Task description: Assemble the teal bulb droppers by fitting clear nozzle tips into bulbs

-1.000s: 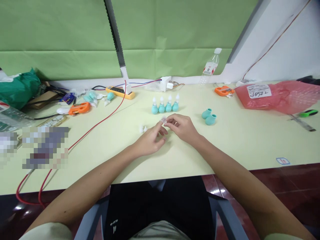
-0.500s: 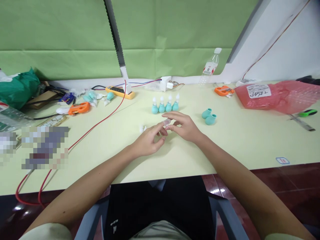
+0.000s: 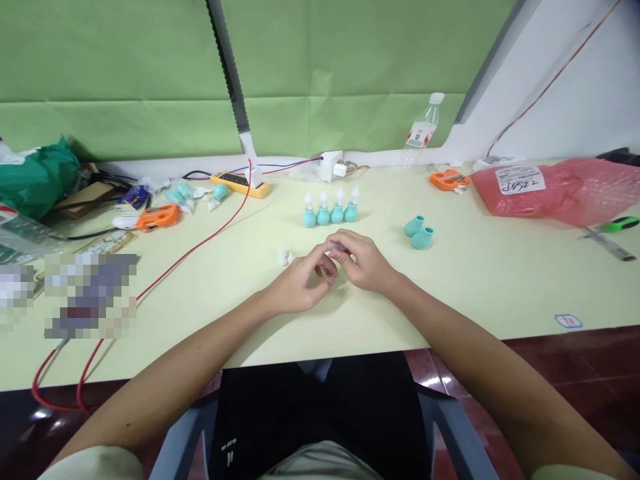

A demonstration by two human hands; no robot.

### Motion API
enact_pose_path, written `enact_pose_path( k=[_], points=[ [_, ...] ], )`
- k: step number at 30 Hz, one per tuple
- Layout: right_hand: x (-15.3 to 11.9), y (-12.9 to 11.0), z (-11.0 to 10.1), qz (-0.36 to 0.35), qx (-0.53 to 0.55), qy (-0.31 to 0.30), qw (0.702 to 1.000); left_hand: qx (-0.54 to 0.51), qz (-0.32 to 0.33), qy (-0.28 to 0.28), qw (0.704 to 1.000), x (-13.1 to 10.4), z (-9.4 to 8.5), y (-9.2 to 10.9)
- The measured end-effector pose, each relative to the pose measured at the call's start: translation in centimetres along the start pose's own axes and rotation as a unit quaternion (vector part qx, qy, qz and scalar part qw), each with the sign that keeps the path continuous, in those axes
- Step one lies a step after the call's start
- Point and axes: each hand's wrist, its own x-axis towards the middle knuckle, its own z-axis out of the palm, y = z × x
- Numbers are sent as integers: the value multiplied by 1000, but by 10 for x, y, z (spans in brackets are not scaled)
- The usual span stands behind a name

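My left hand (image 3: 303,281) is above the table with its index finger stretched out and its thumb apart. A translucent, pale cover or small piece (image 3: 336,247) sits at that index fingertip; its exact kind is unclear. My right hand (image 3: 364,261) pinches the piece between thumb and fingers. Just left of my left hand lie small white pieces (image 3: 286,257). Beyond both hands, several mint-green bulb-shaped bodies (image 3: 323,214) with white pointed tops stand in a row. Two hollow mint-green bodies (image 3: 423,238) lie right of my right hand.
A red cable (image 3: 195,247) crosses the table on the left, near a yellow power strip (image 3: 240,185). Orange tools (image 3: 159,217) lie on both sides. At right are a red bubble-wrap package (image 3: 560,193), a green-handled tool (image 3: 620,225) and a plastic bottle (image 3: 423,130).
My right fingers have closed in on the translucent piece at my left index fingertip, covering more of it. My left hand has hardly moved.
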Motion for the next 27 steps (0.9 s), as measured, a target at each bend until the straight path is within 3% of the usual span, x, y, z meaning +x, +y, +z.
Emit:
enact_pose_path(
  k=[6, 9, 20, 27],
  points=[
    [1, -1, -5, 94, 105, -68, 988, -194, -49, 12, 980, 3, 1, -1],
    [1, -2, -6, 123, 145, -74, 979, -259, -63, 4, 964, 5, 0, -2],
    [3, -4, -4, 179, 250, -71, 949, -161, -29, -6, 987, 1, 0, 1],
    [2, -1, -3, 182, 247, -63, 950, -163, -20, -9, 986, 0, 0, 1]
  ],
)
